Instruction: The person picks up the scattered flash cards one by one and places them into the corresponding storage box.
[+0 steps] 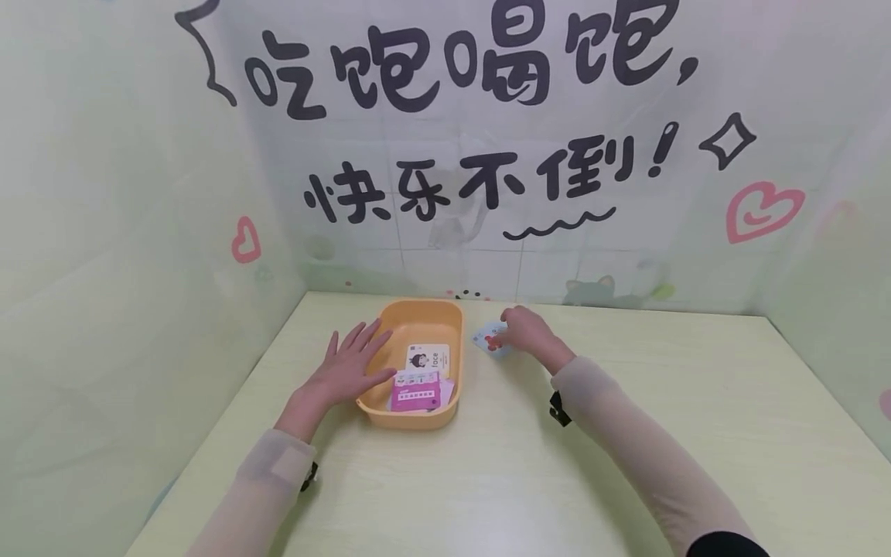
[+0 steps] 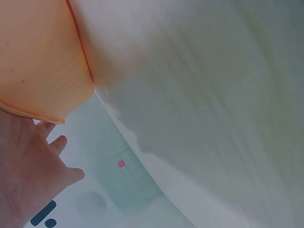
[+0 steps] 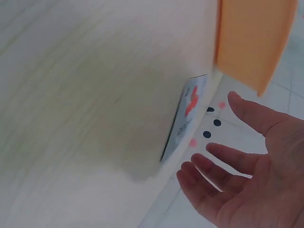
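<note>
My left hand (image 1: 344,370) lies with spread fingers over the left rim of an orange plastic basket (image 1: 411,420). In the left wrist view the fingers and palm are beside the basket's wall (image 2: 42,57). Inside the basket are a white picture card (image 1: 437,357) with a drawn head and the word "face", and a pink-purple card (image 1: 416,396) on top of other cards. To the basket's right, a light blue card (image 3: 186,116) with a red picture lies flat on the table. Just over that card hovers my right hand (image 1: 530,334), thumb and fingers apart, holding nothing.
The pale wooden table (image 1: 668,402) extends to both sides and toward me. Behind it hangs a white printed sheet (image 1: 445,263) with large black characters, and similar sheets close off the left and right sides.
</note>
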Demonstrator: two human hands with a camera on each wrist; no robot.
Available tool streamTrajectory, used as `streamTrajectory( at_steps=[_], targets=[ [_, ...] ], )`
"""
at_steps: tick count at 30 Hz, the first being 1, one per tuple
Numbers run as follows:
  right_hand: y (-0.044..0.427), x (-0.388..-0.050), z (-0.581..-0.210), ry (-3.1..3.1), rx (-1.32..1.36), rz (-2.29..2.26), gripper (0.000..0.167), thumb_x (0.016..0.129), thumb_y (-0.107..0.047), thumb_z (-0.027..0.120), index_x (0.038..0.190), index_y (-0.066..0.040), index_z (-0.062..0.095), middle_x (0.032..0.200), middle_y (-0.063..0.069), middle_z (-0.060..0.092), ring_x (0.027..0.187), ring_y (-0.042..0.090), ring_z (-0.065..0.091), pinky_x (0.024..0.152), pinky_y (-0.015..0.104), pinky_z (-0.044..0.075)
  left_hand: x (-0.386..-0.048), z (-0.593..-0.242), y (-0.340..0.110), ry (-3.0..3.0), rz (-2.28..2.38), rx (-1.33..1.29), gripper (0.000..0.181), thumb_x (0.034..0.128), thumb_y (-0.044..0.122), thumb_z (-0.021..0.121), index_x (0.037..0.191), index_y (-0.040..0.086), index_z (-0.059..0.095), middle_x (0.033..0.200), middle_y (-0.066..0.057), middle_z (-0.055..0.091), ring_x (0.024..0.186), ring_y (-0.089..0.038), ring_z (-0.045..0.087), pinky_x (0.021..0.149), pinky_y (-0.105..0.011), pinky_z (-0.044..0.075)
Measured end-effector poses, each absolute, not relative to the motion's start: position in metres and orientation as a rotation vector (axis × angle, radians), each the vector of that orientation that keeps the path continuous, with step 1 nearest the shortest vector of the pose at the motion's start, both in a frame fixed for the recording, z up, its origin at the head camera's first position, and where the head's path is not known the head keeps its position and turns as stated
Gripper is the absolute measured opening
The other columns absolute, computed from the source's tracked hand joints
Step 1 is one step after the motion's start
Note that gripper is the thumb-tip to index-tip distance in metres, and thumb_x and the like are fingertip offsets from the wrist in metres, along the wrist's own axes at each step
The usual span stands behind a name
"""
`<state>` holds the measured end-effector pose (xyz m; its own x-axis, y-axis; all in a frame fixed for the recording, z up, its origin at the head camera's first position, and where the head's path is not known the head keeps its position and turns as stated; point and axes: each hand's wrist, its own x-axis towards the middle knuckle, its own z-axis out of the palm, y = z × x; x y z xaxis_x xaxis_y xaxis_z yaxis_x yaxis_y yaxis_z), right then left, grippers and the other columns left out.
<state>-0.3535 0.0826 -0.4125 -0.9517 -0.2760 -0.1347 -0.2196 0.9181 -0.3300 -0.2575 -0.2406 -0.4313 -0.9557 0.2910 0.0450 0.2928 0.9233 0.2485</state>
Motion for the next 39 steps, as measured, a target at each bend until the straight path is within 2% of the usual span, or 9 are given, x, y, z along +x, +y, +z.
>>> streamTrajectory(
  at_steps=[5,9,12,16,20,23,29,33,39],
  targets=[
    [0.083,-0.355,-0.430,2.881,-0.287,-0.306,0.063,0.082,-0.037,0.081,0.126,0.002,0.057,0.115,0.017,0.059,0.099,0.028,0.055,0.088,0.042,0.051,-0.258,-0.431,-0.240,-3.080,-0.399,-0.476,0.078,0.0969,0.052,0.053,0.159,0.013,0.026,0.169,-0.013,0.012,0.154,-0.043,0.008,0.118,-0.072,-0.002],
    [0.085,-0.354,-0.430,2.875,-0.252,-0.382,0.068,0.079,-0.031,0.084,0.128,0.004,0.054,0.118,0.020,0.052,0.102,0.031,0.051,0.089,0.043,0.050,-0.261,-0.430,-0.240,-3.082,-0.376,-0.483,0.079,0.0966,0.053,0.053,0.159,0.013,0.025,0.169,-0.013,0.010,0.154,-0.043,0.008,0.119,-0.071,-0.003],
    [0.090,-0.355,-0.427,2.866,-0.241,-0.455,0.068,0.081,-0.026,0.082,0.133,0.005,0.051,0.123,0.021,0.048,0.104,0.030,0.051,0.091,0.042,0.051,-0.263,-0.430,-0.240,-3.077,-0.381,-0.485,0.080,0.0962,0.053,0.053,0.159,0.013,0.025,0.169,-0.012,0.011,0.154,-0.042,0.007,0.119,-0.071,-0.003],
    [0.099,-0.357,-0.419,2.824,-0.249,-0.661,0.048,0.089,-0.014,0.072,0.130,0.005,0.055,0.126,0.022,0.057,0.102,0.027,0.059,0.087,0.035,0.055,-0.262,-0.431,-0.240,-3.090,-0.387,-0.493,0.080,0.0962,0.053,0.054,0.159,0.013,0.025,0.169,-0.013,0.011,0.154,-0.043,0.008,0.119,-0.072,-0.002],
    [0.102,-0.356,-0.402,2.816,-0.257,-0.933,0.029,0.094,-0.008,0.064,0.120,0.004,0.060,0.119,0.022,0.065,0.096,0.027,0.065,0.074,0.029,0.059,-0.262,-0.430,-0.242,-3.077,-0.359,-0.504,0.080,0.0965,0.052,0.054,0.159,0.012,0.025,0.169,-0.013,0.012,0.154,-0.043,0.009,0.118,-0.072,0.000],
    [0.096,-0.353,-0.384,2.902,-0.328,-1.025,0.026,0.095,-0.010,0.062,0.118,0.002,0.061,0.115,0.020,0.068,0.095,0.027,0.067,0.071,0.030,0.058,-0.262,-0.426,-0.243,-3.077,-0.366,-0.498,0.081,0.0962,0.053,0.055,0.159,0.012,0.024,0.169,-0.013,0.011,0.154,-0.043,0.009,0.118,-0.072,-0.001],
    [0.069,-0.336,-0.354,2.952,-0.530,-1.189,0.023,0.097,-0.012,0.064,0.116,-0.001,0.064,0.108,0.016,0.071,0.095,0.028,0.069,0.079,0.036,0.059,-0.265,-0.423,-0.245,-3.079,-0.385,-0.489,0.083,0.0955,0.054,0.055,0.159,0.011,0.023,0.169,-0.013,0.011,0.154,-0.044,0.008,0.118,-0.073,-0.002],
    [0.049,-0.324,-0.351,2.827,-0.666,-1.196,0.024,0.095,-0.011,0.067,0.117,-0.002,0.066,0.105,0.015,0.072,0.093,0.025,0.069,0.077,0.031,0.059,-0.265,-0.423,-0.245,-3.100,-0.400,-0.476,0.086,0.0942,0.058,0.054,0.160,0.013,0.021,0.169,-0.012,0.011,0.154,-0.043,0.007,0.118,-0.072,-0.003],
    [0.028,-0.313,-0.358,2.645,-0.910,-0.962,0.024,0.092,-0.010,0.070,0.115,-0.004,0.068,0.097,0.010,0.073,0.085,0.017,0.066,0.072,0.023,0.054,-0.267,-0.421,-0.242,-3.099,-0.420,-0.454,0.087,0.0943,0.063,0.050,0.160,0.014,0.021,0.168,-0.012,0.014,0.154,-0.043,0.007,0.118,-0.072,-0.003]
  ],
)
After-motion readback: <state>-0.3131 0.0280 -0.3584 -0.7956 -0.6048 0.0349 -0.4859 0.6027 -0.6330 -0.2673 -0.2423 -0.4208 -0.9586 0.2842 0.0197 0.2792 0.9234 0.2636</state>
